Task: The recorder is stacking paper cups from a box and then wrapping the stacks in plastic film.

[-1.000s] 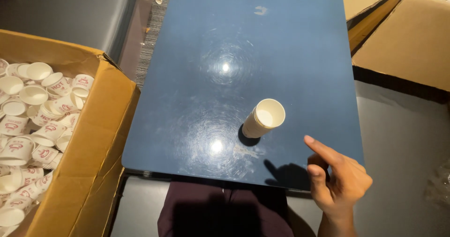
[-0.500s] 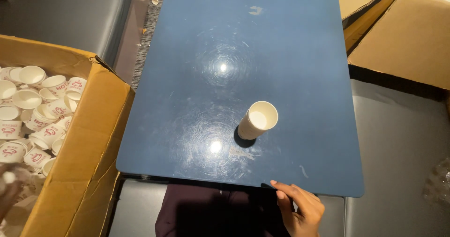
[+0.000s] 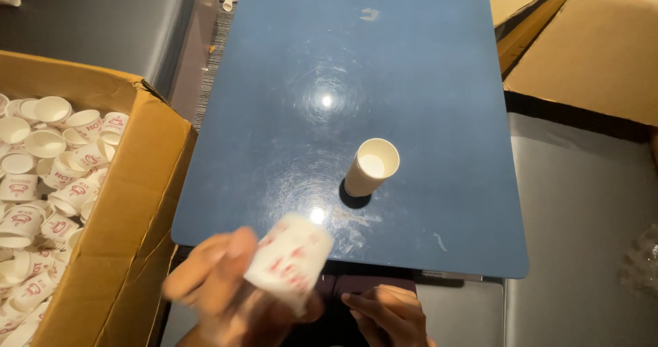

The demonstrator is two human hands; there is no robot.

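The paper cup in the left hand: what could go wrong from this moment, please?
1. The left hand holds the paper cup by its side, and both are blurred from motion, so the grip may slip or crush the thin wall.
2. A stack of cups stands alone on the blue table; a fast pass of the hand could knock it over.
3. The right hand sits close below, so the hands might collide.

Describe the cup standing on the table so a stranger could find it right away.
Start at the long blue table between the cardboard boxes. Near its front edge one white paper cup stands upright and alone. Unlike the heaped cups in the left box, its side shows no red print.
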